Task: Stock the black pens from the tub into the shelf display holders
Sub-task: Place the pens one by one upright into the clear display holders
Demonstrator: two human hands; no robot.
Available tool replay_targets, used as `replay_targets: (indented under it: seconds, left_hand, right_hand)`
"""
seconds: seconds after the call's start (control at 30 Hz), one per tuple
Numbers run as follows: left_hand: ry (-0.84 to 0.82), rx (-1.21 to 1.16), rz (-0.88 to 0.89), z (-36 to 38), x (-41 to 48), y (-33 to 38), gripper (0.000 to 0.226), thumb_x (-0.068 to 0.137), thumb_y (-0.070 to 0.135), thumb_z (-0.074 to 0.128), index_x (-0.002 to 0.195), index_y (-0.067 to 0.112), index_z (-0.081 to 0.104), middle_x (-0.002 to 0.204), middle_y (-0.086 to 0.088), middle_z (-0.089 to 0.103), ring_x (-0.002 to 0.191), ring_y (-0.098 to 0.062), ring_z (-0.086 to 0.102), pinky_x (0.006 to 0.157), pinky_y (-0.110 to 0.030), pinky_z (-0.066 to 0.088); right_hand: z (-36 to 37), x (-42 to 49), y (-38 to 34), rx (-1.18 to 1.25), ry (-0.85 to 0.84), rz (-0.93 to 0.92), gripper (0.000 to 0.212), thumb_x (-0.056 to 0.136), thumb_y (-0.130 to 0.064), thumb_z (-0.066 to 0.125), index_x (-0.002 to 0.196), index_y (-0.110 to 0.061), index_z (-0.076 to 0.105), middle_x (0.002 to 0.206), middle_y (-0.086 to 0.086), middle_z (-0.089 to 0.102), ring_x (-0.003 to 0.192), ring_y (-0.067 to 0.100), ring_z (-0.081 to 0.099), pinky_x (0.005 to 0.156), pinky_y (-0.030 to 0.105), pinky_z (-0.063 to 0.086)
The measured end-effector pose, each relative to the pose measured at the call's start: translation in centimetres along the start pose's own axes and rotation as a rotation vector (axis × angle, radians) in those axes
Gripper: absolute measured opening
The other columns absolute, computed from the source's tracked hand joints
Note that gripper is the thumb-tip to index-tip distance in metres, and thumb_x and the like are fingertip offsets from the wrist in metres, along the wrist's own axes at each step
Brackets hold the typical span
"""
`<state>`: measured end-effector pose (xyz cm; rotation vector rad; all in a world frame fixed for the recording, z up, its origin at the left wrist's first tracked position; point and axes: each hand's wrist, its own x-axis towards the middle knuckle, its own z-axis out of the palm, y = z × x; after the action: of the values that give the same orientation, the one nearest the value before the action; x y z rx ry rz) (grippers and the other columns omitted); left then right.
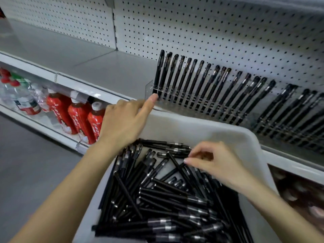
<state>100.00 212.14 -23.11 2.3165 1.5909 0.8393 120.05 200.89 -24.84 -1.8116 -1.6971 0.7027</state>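
A white tub (pixel 228 130) in front of me holds a loose heap of black pens (pixel 157 199). On the shelf, a clear display holder (pixel 148 88) carries a row of black pens standing upright (pixel 201 81). My left hand (pixel 122 120) reaches over the tub's far rim, and its straight index finger touches the holder's left end by the foot of the leftmost pen. My right hand (pixel 213 165) is down in the tub, its fingertips pinching a black pen (pixel 172 159) at the top of the heap.
A second group of black pens (pixel 289 111) stands in a holder further right. Grey shelf surface (pixel 105 71) stretches left of the holder, backed by white pegboard (pixel 210 32). Red-labelled bottles (pixel 77 116) fill the lower shelf at left. Grey floor lies at lower left.
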Motion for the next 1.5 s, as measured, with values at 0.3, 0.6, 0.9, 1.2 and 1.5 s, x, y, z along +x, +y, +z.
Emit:
replay_targets:
  seconds: [0.3, 0.6, 0.9, 1.2, 1.5]
  left_hand:
    - [-0.021, 0.053, 0.016, 0.0, -0.3, 1.0, 0.090, 0.077, 0.071, -0.006, 0.099, 0.027, 0.069, 0.107, -0.009, 0.066, 0.104, -0.029, 0.053, 0.089, -0.039, 0.031]
    - [0.158, -0.655, 0.010, -0.6, -0.4, 0.8, 0.037, 0.095, 0.038, 0.038, 0.094, 0.022, 0.071, 0.092, 0.011, 0.070, 0.092, 0.000, 0.062, 0.087, -0.026, 0.047]
    - [0.043, -0.613, 0.057, -0.5, -0.1, 0.9, 0.038, 0.088, 0.054, 0.039, 0.065, 0.026, 0.048, 0.065, 0.010, 0.045, 0.068, -0.011, 0.045, 0.065, -0.026, 0.035]
    - [0.125, -0.795, -0.043, -1.5, 0.3, 0.9, 0.041, 0.098, 0.026, 0.046, 0.065, 0.003, 0.055, 0.062, -0.006, 0.045, 0.059, -0.004, 0.043, 0.058, -0.013, 0.034]
    - [0.050, -0.836, 0.058, -1.2, 0.3, 1.1, 0.045, 0.095, 0.026, 0.047, 0.055, 0.010, 0.058, 0.056, 0.001, 0.053, 0.057, 0.000, 0.047, 0.063, -0.011, 0.039]
  right_hand:
    - [2.7, 0.0, 0.9, -0.300, -0.126, 0.044, 0.025, 0.074, -0.046, 0.074, 0.074, -0.026, 0.060, 0.063, -0.009, 0.059, 0.062, 0.002, 0.054, 0.062, 0.027, 0.044]
    - [-1.0, 1.1, -2.0, 0.457, -0.178, -0.002, 0.013, 0.092, -0.011, 0.054, 0.081, -0.007, 0.049, 0.071, 0.010, 0.064, 0.061, 0.013, 0.064, 0.058, 0.023, 0.052]
    - [-3.4, 6.0, -7.2, 0.056, -0.064, -0.298, 0.009, 0.089, -0.024, 0.062, 0.080, -0.024, 0.064, 0.066, -0.004, 0.062, 0.051, 0.004, 0.056, 0.045, 0.018, 0.042]
    - [-7.3, 6.8, -8.6, 0.018, -0.183, -0.194, 0.008, 0.081, -0.009, 0.071, 0.088, -0.010, 0.068, 0.068, 0.007, 0.068, 0.055, 0.011, 0.059, 0.048, 0.018, 0.049]
    - [-9.1, 7.8, -9.1, 1.010, -0.084, -0.002, 0.024, 0.075, -0.005, 0.061, 0.098, -0.002, 0.068, 0.089, 0.005, 0.074, 0.070, 0.005, 0.066, 0.066, 0.012, 0.053]
